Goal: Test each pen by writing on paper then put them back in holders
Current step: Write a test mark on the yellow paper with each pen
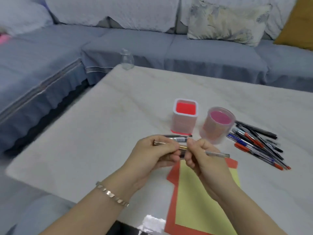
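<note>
My left hand (pixel 152 153) grips a gold-coloured pen (pixel 162 144) whose end sticks out to the left. My right hand (pixel 201 158) pinches the same pen's other end, and a silver pen (pixel 218 154) juts out to the right from that hand. Both hands hover above a yellow sheet (pixel 203 206) lying on a red sheet (pixel 172 175). A square holder with a red inside (pixel 184 116) and a round pink holder (pixel 218 124) stand behind the hands, both without pens. A pile of several pens (pixel 259 143) lies to the right of the round holder.
One dark pen (pixel 177 136) lies on the white table (pixel 101 133) just behind my hands. A small glass bottle (pixel 127 60) stands at the table's far corner. A blue-grey sofa (pixel 50 65) with cushions wraps around the left and far sides.
</note>
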`<state>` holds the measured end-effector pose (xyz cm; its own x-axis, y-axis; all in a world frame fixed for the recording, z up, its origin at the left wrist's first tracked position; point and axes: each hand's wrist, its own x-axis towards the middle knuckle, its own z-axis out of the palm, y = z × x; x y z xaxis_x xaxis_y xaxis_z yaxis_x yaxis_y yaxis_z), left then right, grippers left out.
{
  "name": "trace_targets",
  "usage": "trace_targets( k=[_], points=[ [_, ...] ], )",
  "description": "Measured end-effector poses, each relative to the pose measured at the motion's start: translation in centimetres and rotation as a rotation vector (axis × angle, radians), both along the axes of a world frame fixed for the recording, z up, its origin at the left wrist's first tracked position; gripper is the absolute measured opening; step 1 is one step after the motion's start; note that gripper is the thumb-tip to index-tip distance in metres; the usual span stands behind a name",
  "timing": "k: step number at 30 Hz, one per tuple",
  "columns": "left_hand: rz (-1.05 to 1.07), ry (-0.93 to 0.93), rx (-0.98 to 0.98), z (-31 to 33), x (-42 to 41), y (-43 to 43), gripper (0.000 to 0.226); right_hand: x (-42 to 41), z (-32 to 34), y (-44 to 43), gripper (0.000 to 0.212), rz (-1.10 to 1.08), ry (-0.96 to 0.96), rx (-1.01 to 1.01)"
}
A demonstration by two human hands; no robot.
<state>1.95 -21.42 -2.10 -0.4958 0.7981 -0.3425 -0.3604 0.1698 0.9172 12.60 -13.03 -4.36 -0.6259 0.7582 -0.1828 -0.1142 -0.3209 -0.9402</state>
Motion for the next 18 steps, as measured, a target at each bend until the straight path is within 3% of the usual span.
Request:
trace_targets(
  k=[2, 5, 9, 13, 18],
  points=[
    [0.179, 0.051, 0.076, 0.8, -1.9, -2.9, 0.006, -3.3, 0.2, -1.7, 0.014, 0.178, 0.004, -0.038],
    [0.44, 0.219, 0.161, 1.7, -4.4, -8.2, 0.008, -7.8, 0.4, -4.9, 0.014, 0.477, -0.17, 0.041],
    [0.761, 0.556, 0.092, 1.7, -7.5, -17.1, 0.016, -13.2, 0.7, -10.4, 0.006, 0.745, -0.322, 0.232],
    [1.016, 0.773, -0.138, 0.0, -9.0, -25.3, 0.026, -17.1, 0.2, -15.6, 0.012, 0.945, -0.354, 0.431],
    [0.919, 0.819, -0.602, -5.5, -11.2, -32.4, 0.023, -19.8, -1.9, -19.7, 0.015, 1.094, -0.401, 0.68]
  ],
)
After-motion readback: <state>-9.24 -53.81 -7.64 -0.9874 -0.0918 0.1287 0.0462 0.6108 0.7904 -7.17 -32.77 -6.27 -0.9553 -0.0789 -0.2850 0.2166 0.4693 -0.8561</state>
